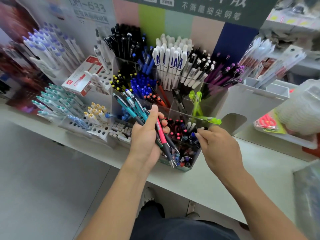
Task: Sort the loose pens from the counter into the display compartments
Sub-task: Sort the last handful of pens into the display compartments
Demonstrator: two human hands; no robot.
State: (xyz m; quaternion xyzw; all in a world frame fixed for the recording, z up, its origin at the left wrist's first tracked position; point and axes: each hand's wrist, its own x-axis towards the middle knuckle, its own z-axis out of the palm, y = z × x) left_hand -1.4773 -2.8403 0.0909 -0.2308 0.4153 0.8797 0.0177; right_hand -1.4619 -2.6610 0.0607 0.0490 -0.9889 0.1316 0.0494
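Left hand [147, 135] gripping pen bundle [138, 110], right hand [216, 144] pinching compartment pens [190, 135]

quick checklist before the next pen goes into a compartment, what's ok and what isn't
1. Left hand grips the pen bundle firmly: ok.
2. Right hand has a pen pinched: cannot tell; its fingertips are among the caps in the front compartment.
3. Clear display sits fully on the counter: ok.
4. Colours in the bundle match one compartment: not ok; teal and pink are mixed.
5. Neon green pen is seated: not ok; it lies across a divider.
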